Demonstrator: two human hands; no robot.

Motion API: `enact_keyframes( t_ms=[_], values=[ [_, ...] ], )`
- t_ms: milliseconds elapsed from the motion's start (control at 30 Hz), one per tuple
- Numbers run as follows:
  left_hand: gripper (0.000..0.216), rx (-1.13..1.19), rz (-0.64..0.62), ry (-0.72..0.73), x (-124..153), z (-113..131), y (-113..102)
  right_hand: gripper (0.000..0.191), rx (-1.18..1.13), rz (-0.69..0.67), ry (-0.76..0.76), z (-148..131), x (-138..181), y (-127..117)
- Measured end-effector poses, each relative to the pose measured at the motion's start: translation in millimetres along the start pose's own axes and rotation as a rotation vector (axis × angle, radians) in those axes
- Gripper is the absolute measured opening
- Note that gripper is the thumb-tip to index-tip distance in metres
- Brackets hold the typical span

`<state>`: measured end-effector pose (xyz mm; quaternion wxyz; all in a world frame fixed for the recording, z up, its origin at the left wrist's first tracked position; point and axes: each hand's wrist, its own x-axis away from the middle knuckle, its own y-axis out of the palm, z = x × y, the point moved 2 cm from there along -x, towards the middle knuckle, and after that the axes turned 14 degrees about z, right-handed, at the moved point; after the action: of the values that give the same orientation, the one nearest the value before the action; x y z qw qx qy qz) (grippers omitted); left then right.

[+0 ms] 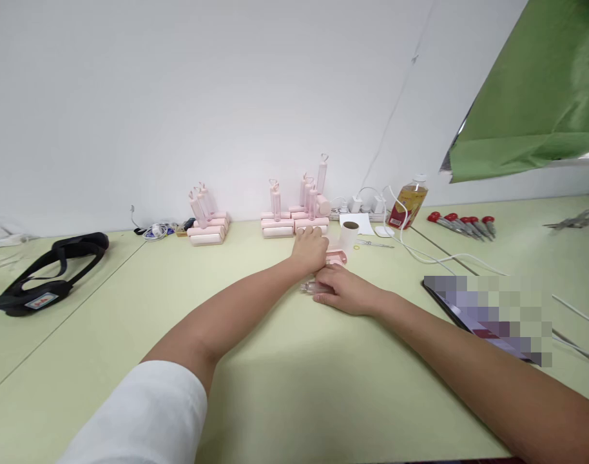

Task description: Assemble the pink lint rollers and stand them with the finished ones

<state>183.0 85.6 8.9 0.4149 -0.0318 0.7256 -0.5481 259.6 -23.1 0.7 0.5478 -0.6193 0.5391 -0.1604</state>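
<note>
My left hand [310, 249] is curled, its fingers bent downward near the front of the middle-right group of pink pieces. Whatever lies beneath its fingers is hidden. Just below it and to the right, my right hand [345, 290] is closed round a clear tube [310, 287] that lies low over the table. One end of the tube sticks out to the left of the fingers. Behind my right hand is an open pink case [337, 257], partly covered by the hands. Pink cylinders [312, 223] lie just beyond my left hand.
Clear tubes with looped pink caps stand among pink cylinders [278, 231] and another pink group [207, 237]. A white paper roll [349, 236], tweezers [376, 243], drink bottle [409, 202], red-ended tools [461, 224], cables and tablet [488, 319] are rightward; a black headset [48, 274] lies left.
</note>
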Motion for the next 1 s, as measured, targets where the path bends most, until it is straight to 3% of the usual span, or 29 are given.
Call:
enact_keyframes(
  t_ms=[367,500,667,867,1000],
  values=[
    [0.028,0.093,-0.049,-0.030,2.7,-19.2,-18.9,0.017,-0.032,0.030,-0.012,10.8,-2.0,1.2],
    [0.028,0.144,-0.033,-0.051,11.2,-31.7,-29.7,0.025,0.005,0.027,0.002,11.7,-1.6,2.1],
    [0.024,0.220,-0.032,-0.083,28.6,-42.5,-33.0,0.021,0.048,0.019,0.019,11.2,-4.5,3.9],
    [0.025,0.306,-0.013,-0.147,41.2,-47.0,-30.9,0.021,0.101,0.034,-0.010,15.5,-4.1,8.9],
    [0.034,0.369,-0.006,-0.165,52.1,-38.8,-43.8,0.022,0.122,0.110,-0.047,9.3,-2.0,6.9]
  ],
)
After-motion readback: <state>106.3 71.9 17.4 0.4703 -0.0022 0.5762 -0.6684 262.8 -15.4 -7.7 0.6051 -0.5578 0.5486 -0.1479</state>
